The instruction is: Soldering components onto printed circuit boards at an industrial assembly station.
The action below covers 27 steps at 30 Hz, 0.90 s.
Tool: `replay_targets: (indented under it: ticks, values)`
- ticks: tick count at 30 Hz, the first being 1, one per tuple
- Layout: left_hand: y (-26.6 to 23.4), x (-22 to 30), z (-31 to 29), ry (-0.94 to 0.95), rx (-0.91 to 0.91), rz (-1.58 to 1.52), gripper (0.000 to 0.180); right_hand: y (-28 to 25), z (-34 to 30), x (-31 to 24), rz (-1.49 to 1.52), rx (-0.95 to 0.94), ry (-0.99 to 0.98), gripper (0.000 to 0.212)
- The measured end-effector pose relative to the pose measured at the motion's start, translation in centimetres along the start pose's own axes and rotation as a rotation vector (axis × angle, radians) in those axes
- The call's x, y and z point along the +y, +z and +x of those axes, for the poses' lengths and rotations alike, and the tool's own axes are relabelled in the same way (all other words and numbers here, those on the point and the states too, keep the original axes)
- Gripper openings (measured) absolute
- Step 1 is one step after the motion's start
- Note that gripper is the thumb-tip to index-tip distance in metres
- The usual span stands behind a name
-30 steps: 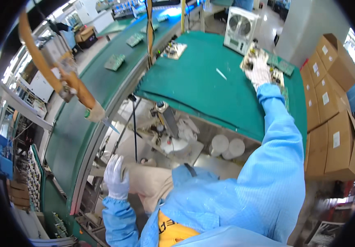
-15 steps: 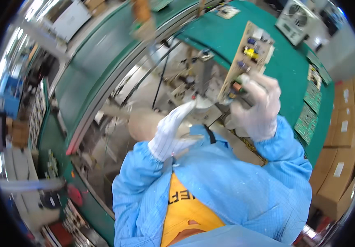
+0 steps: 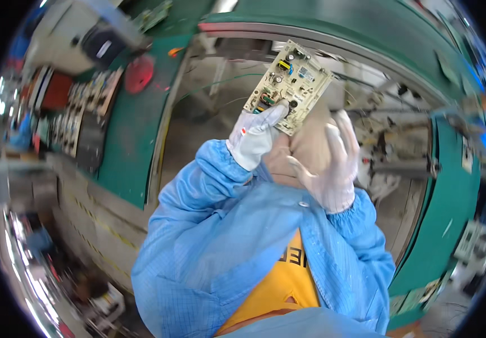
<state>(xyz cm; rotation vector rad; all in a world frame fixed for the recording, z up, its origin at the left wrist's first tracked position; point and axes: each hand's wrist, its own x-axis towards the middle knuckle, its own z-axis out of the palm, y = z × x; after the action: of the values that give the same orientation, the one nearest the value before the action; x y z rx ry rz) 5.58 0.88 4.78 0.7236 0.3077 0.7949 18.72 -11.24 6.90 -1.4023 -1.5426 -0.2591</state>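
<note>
Over the lap (image 3: 310, 146), the left hand (image 3: 256, 134) grips 1 board (image 3: 298, 84) by its near edge, thumb on the upper face and the other fingers mostly hidden, presumably beneath. That edge grip leaves most of the parts uncovered, which may be why it is held so; the board is tilted, its populated face toward the wearer's head, an angle that would suit looking it over. The right hand (image 3: 333, 169) is spread wide, palm turned inward, just beside the board but apart from it, and nothing shows in it; so the left hand seems to bear the weight alone. Farther out, a belt (image 3: 361, 19) runs beyond the board behind a metal rail (image 3: 265, 31). On the left, a green tabletop (image 3: 122, 158) has a red disc (image 3: 139, 74) on it, and rows of spare boards (image 3: 65, 129) lie side by side, probably to keep their parts from knocking. At right, a second tabletop (image 3: 451, 208) carries a white fan unit (image 3: 475, 245) near its outer edge, perhaps to leave working room.
</note>
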Motion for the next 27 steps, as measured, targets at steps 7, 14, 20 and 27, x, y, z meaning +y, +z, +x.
replay_targets:
  ticks: [7, 14, 20, 27]
  values:
    - [-12.0, 8.8, -5.5, 0.077, 0.106, 0.573, 0.038, 0.1, -2.4, 0.8, -0.105, -0.256, 0.099, 0.064]
    - [-9.0, 12.8, -6.4, 0.226, 0.414, 0.179, 0.037, -0.5, -4.4, 2.1, -0.13, -0.392, 0.113, 0.052]
    - [-12.4, 13.2, -7.0, 0.28, 0.539, 0.267, 0.034, -1.0, -4.9, 2.4, -0.122, -0.442, 0.117, 0.05]
    - [-11.6, 13.2, -6.5, 0.289, 0.576, 0.168, 0.034, -1.2, -4.9, 2.5, -0.121, -0.443, 0.123, 0.046]
